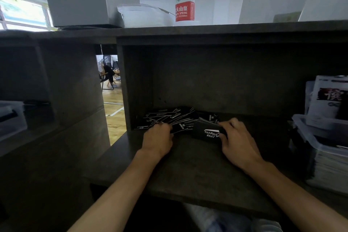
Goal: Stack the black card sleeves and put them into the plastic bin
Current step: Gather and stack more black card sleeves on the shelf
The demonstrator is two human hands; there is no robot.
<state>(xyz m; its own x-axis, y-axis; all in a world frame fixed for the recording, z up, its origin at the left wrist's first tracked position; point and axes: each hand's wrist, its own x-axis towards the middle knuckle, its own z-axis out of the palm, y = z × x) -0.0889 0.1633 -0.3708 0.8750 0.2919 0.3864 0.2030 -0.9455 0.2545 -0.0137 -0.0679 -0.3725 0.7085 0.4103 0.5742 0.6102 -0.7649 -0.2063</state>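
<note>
head view: your hands are in the dark shelf bay [207, 84], gathering.
right hand [238, 142]: fingers curled round a small stack of black card sleeves [207, 131]; square its edges before adding more.
left hand [158, 138]: fingers curled onto the loose pile [169, 118], exact pinch unclear; slide sleeves across few at a time.
plastic bin [308, 135]: at your right, already holding stuff.

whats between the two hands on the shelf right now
In the head view, black card sleeves with white print fill the gap between the left hand and the right hand; nearer the wrists, only bare dark wooden shelf.
</note>
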